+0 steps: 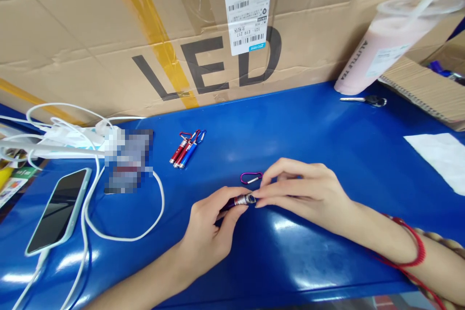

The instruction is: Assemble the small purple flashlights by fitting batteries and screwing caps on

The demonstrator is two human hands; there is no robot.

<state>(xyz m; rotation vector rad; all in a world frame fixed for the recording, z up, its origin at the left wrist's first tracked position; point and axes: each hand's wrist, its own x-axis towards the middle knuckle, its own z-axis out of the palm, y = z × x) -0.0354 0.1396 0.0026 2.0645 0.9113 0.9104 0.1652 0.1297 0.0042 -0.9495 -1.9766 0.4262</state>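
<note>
My left hand (pixel 209 227) is closed around a small dark flashlight (pixel 242 200) with a silver end, held just above the blue table. Its silver end points to the right, and the rest of the barrel is hidden in the fingers. At that end, the fingertips of my right hand (pixel 308 193) are pinched together; what sits between them is too small to make out. A purple carabiner (pixel 253 180) lies on the table just beyond both hands. Further left, several red and blue mini flashlights (pixel 184 153) with matching carabiner clips rest side by side.
A large cardboard box (pixel 109 58) marked LED walls off the back. A cup of pink drink (pixel 385 53) with a straw and a key (pixel 354 100) are at the right, near white paper (pixel 441 160). A phone (pixel 60 210), white cables (pixel 162 203) and a power strip (pixel 72 140) occupy the left.
</note>
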